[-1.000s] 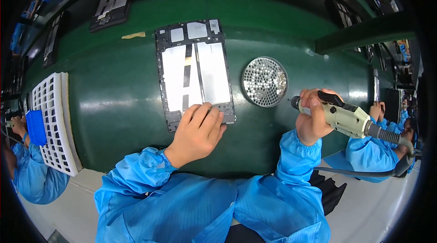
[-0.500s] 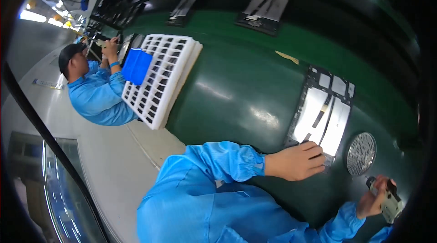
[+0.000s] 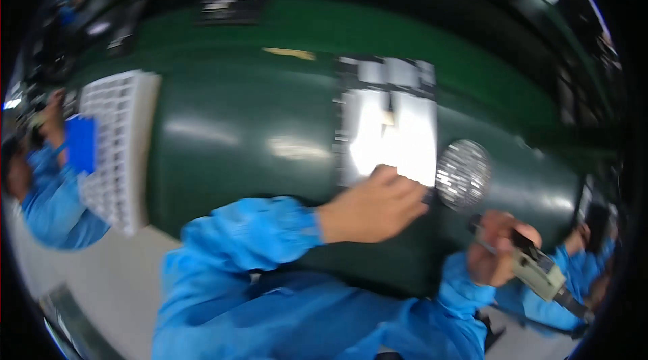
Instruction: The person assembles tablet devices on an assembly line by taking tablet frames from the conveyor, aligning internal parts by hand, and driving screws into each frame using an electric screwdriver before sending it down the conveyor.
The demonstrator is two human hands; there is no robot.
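Note:
A tablet (image 3: 395, 134) without its cover lies on the green table, with bright silver panels in a dark frame. My left hand (image 3: 378, 206) rests on its near edge, fingers bent and a little apart. Its thumb and fingertips are blurred, and I see nothing held there. To the right, my right hand (image 3: 496, 245) grips a pale green electric screwdriver (image 3: 540, 273) with a dark tip, just off the table. A round, shiny metal dish (image 3: 464, 174) with a dimpled surface sits between the tablet and that hand.
A white slotted tray (image 3: 138, 157) with a blue sheet (image 3: 81, 144) on it stands at left. Beside it is a person in blue (image 3: 57, 188); another works at far right (image 3: 563, 286). A yellowish strip (image 3: 289, 53) and another device (image 3: 233, 2) lie further back.
My view has swung right, so the tray and tablet sit further left in the picture, blurred. My left hand stays at the tablet's near edge; the screwdriver remains in my right hand, closer to the dish.

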